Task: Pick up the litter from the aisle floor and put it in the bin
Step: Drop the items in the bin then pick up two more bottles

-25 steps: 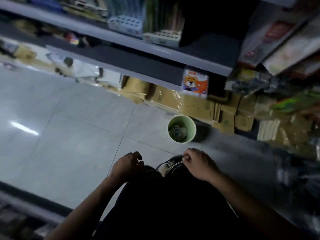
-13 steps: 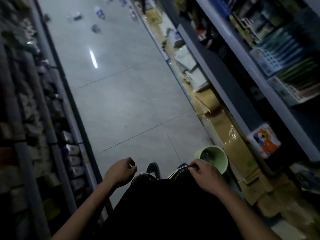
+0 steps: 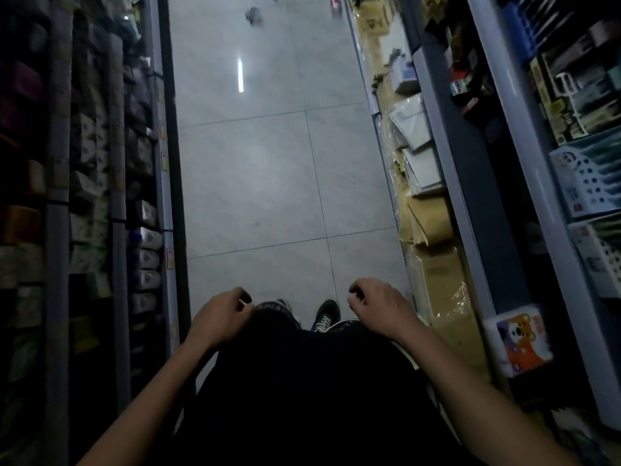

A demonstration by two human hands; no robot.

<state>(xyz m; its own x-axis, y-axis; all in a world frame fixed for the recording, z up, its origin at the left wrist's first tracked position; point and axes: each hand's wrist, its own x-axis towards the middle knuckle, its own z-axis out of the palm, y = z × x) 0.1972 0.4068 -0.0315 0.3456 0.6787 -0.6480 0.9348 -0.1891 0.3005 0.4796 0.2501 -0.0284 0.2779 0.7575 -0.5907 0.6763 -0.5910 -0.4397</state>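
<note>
Both hands are held low in front of the body, above the dark trousers. Left hand [image 3: 223,316]: fingers loosely curled, nothing held. Right hand [image 3: 376,306]: fingers likewise loosely curled, nothing held. Neither hand touches any object on the shelves.

Two dark shoes [image 3: 324,314] stand on the pale tiled floor [image 3: 268,183] just beyond the hands.

Litter location: one crumpled grey piece of litter [image 3: 253,15] lies on the tiles at the far end of the aisle, well apart from the hands. A second small item [image 3: 336,2] lies near the right shelf base at the top edge of the view (too blurred to identify).

Right side: a shelf unit [image 3: 470,183] carries stationery boxes, with brown cartons [image 3: 433,274] stacked along its foot. A packet printed with a cartoon bear [image 3: 519,338] sits near the right forearm. Left side: a dark shelf unit [image 3: 84,196] holds rows of small boxed goods.
</note>
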